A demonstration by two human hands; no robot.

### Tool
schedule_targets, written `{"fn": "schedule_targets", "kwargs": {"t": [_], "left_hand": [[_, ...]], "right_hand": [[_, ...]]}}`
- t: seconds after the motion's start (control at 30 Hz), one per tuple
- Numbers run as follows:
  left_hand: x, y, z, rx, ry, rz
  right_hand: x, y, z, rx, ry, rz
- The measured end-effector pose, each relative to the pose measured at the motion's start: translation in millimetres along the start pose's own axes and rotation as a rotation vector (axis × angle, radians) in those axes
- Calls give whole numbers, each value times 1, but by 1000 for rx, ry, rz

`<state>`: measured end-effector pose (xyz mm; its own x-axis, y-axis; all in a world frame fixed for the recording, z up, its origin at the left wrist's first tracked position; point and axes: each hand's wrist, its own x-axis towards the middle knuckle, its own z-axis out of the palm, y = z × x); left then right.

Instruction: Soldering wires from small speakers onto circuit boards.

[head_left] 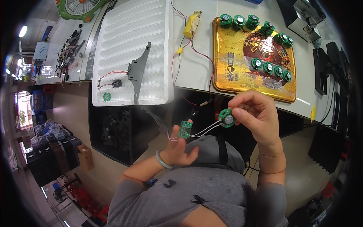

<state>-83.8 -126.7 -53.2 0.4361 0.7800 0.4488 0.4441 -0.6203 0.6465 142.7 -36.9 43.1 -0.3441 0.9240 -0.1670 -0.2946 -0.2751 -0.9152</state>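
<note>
My left hand (pixel 177 150) has a small green circuit board (pixel 185 129) at its fingertips, with the thumb held apart. White wires (pixel 204 131) run from the board to a small round speaker (pixel 227 118) with a green rim and silver centre. The thumb and fingers of my right hand (pixel 257 113) pinch that speaker by its edge. Both pieces are held in the air in front of the table edge. Beyond my right hand, several similar green speakers (pixel 267 67) stand in rows on a gold tin lid (pixel 223 84).
A white foam tray (pixel 113 49) bears a dark grey plastic bracket (pixel 139 72) with wired parts and a green disc (pixel 107 97). A yellow-wrapped pack (pixel 192 24) trails red and black wires. A green fan (pixel 81 8) is at the far left; a dark bin (pixel 113 132) stands below the tray.
</note>
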Motion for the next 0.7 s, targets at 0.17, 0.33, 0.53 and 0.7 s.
{"fn": "schedule_targets", "kwargs": {"t": [0.17, 0.33, 0.53, 0.7], "left_hand": [[17, 5, 19, -7, -49, 153], [33, 14, 53, 7, -54, 73], [68, 19, 73, -83, -123, -87], [78, 18, 77, -192, -125, -127]], "right_hand": [[19, -7, -19, -520, 67, -123], [59, -24, -37, -996, -5, -100], [94, -34, -42, -1091, -48, -51], [106, -29, -43, -1193, -48, -213]]}}
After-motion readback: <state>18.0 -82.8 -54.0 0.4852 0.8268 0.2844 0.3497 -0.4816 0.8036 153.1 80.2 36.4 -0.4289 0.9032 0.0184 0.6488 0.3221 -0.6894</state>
